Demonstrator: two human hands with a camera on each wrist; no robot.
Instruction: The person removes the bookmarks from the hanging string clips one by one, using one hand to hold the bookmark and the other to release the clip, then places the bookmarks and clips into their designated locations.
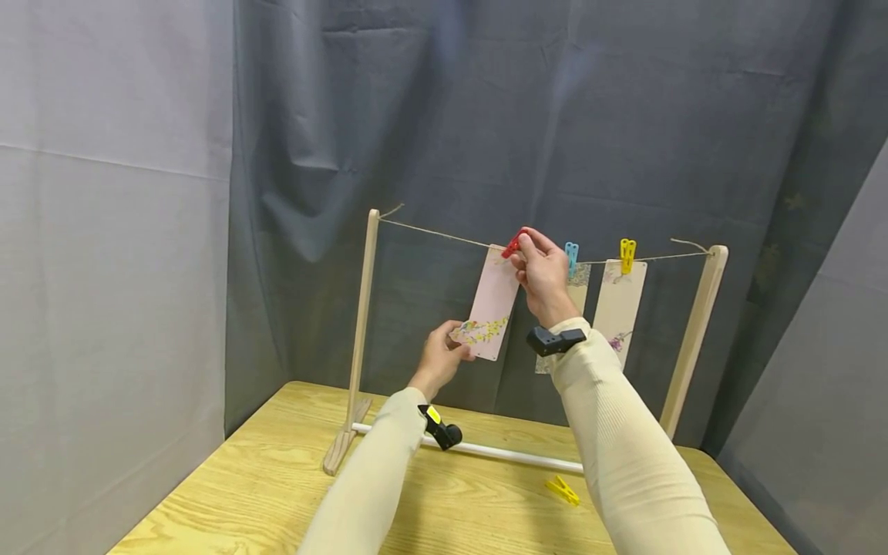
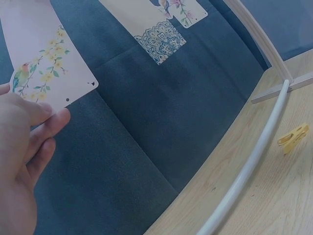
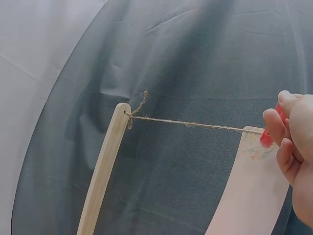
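A pale pink card [image 1: 494, 297] with yellow flowers and a small bird hangs tilted at the string [image 1: 444, 233]. My left hand [image 1: 442, 356] pinches its lower left edge between thumb and fingers, as the left wrist view shows close up. At the card's top, my right hand [image 1: 544, 276] pinches a red clothespin [image 1: 512, 243]. In the right wrist view the tip of the red clothespin [image 3: 266, 139] lies over the card's top edge and the string. Part of the clothespin is hidden by the fingers.
To the right, a blue clothespin [image 1: 571, 259] and a yellow clothespin [image 1: 627, 256] hold two more cards on the string. Wooden posts [image 1: 364, 324] carry the string, joined low by a white rod [image 1: 509, 454]. Another yellow clothespin [image 1: 563, 490] lies on the table [image 1: 243, 493].
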